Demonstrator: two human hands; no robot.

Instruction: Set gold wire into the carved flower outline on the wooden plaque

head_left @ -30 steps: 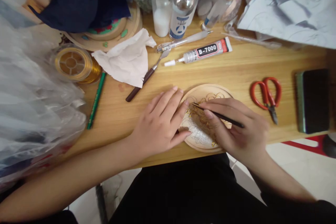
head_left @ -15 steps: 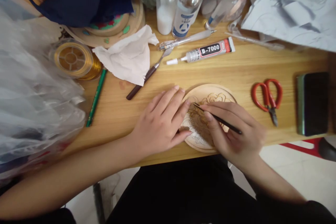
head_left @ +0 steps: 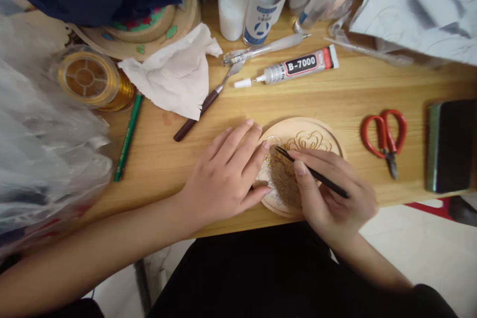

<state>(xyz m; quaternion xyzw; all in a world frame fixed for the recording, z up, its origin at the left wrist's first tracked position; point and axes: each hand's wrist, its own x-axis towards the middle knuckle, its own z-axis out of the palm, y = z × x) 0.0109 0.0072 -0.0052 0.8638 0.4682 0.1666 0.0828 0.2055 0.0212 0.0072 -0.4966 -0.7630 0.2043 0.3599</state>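
Observation:
A round wooden plaque (head_left: 333,131) lies near the table's front edge, bearing a drawn flower pattern partly outlined in gold wire (head_left: 310,140). My left hand (head_left: 227,174) rests open at the plaque's left rim, fingers stretched out and the forefinger and thumb touching it. Above the plaque my right hand (head_left: 331,186) is closed around black tweezers (head_left: 319,177), whose tips point at the pattern close to my left forefinger. Whether the tips hold a bit of wire is too small to tell. My right hand and its shadow hide part of the pattern.
Beyond the hands lie a B-7000 glue tube (head_left: 301,64), a pen (head_left: 266,48), a palette knife (head_left: 197,115) and tissue (head_left: 179,72). A gold wire spool (head_left: 93,79) and green pencil (head_left: 128,136) are left; red-handled cutters (head_left: 385,139) and a phone (head_left: 450,146) right. Bottles (head_left: 266,7) stand behind.
The camera view has shifted slightly, moving in a little on the table. My right hand has turned the tweezers slightly over the pattern; my left hand stays in place on the rim.

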